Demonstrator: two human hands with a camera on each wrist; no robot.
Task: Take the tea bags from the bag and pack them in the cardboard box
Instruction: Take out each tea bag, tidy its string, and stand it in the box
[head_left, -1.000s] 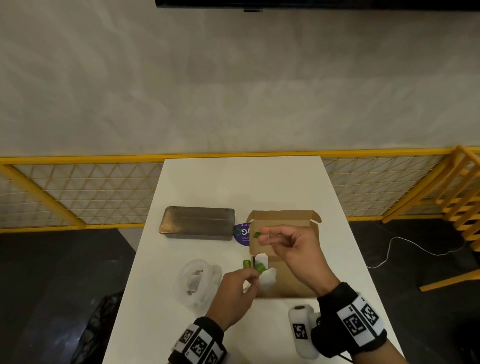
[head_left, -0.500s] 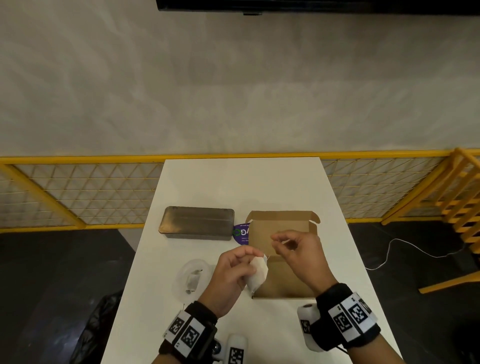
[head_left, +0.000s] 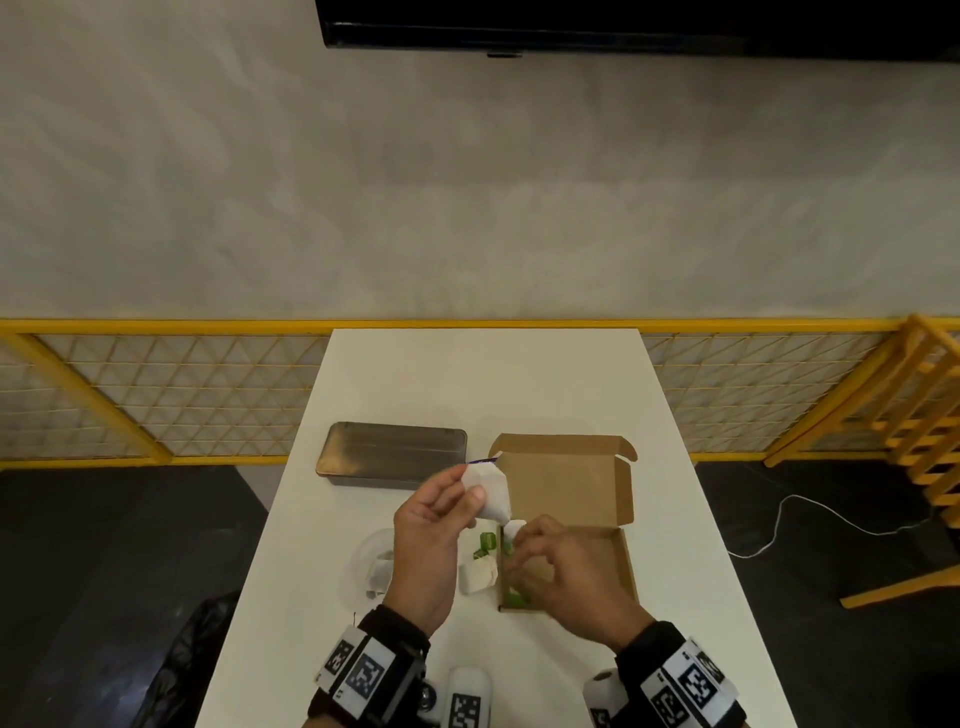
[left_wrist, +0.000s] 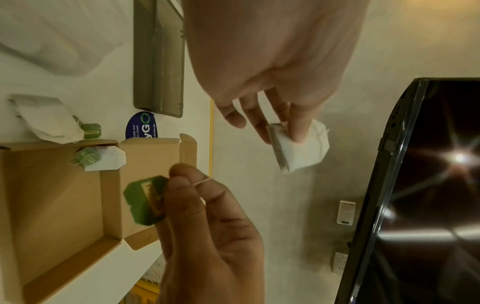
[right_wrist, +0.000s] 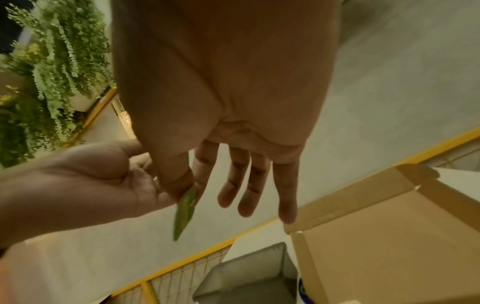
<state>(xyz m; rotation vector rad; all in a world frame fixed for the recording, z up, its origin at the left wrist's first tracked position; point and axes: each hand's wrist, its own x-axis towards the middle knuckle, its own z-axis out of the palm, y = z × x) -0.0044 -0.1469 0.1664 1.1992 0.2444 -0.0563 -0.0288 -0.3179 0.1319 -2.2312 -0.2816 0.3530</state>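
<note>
My left hand (head_left: 470, 493) pinches a white tea bag (head_left: 491, 496) above the table, left of the open cardboard box (head_left: 571, 478). In the left wrist view the same tea bag (left_wrist: 309, 152) sits under my fingertips. My right hand (head_left: 519, 545) hovers over the box's left edge and pinches the bag's green tag (left_wrist: 145, 200) between thumb and forefinger, with a thin string running from it. The right wrist view shows the tag (right_wrist: 185, 214) edge-on. One tea bag (left_wrist: 106, 161) lies inside the box. Another tea bag (head_left: 478, 574) lies on the table beside it.
A clear plastic bag (head_left: 369, 566) holding tea bags lies left of my left hand. A closed grey metal tin (head_left: 392, 454) stands behind it, with a purple sticker (left_wrist: 141, 125) between tin and box. The white table (head_left: 483, 379) extends beyond them. A yellow railing runs behind.
My left hand has lifted the tea bag up and away from me. My right hand has come down toward the box's left edge with the green tag.
</note>
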